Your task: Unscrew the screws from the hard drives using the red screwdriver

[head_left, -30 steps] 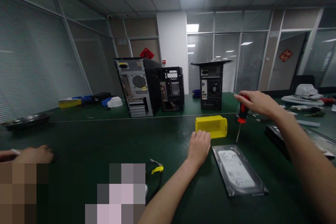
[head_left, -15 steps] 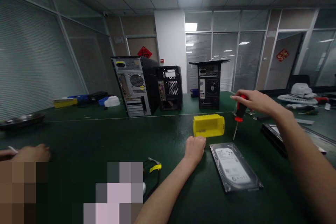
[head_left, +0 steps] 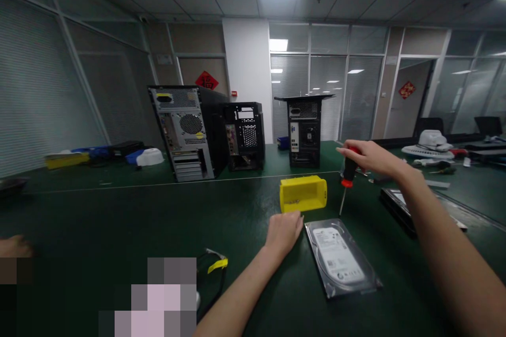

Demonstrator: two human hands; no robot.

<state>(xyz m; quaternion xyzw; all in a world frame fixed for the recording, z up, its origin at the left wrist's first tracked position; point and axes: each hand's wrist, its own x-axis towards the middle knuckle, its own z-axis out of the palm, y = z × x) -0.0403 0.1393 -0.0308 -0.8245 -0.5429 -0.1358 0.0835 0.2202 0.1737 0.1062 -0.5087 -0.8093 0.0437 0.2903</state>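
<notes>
A hard drive [head_left: 338, 258] lies label up on the green table, its far end toward the yellow bin. My right hand [head_left: 363, 155] is closed round the handle of a red and black screwdriver [head_left: 348, 171], which points down with its tip at the drive's far edge; whether it touches I cannot tell. My left hand [head_left: 282, 231] rests with curled fingers by the drive's far left corner, just in front of the bin. What its fingers hold, if anything, is hidden. The yellow bin [head_left: 290, 205] lies on its side, its opening facing me, with a few small bits inside.
Computer cases [head_left: 182, 131] stand along the back. Another drive-like unit [head_left: 399, 205] lies at right, partly behind my forearm. Black cables with a yellow tag [head_left: 217, 266] lie left of my left forearm. Another person's hand [head_left: 16, 246] shows at far left.
The view has turned slightly to the right. My left hand has come closer to the drive's corner. The screwdriver keeps about the same place at the drive's far edge.
</notes>
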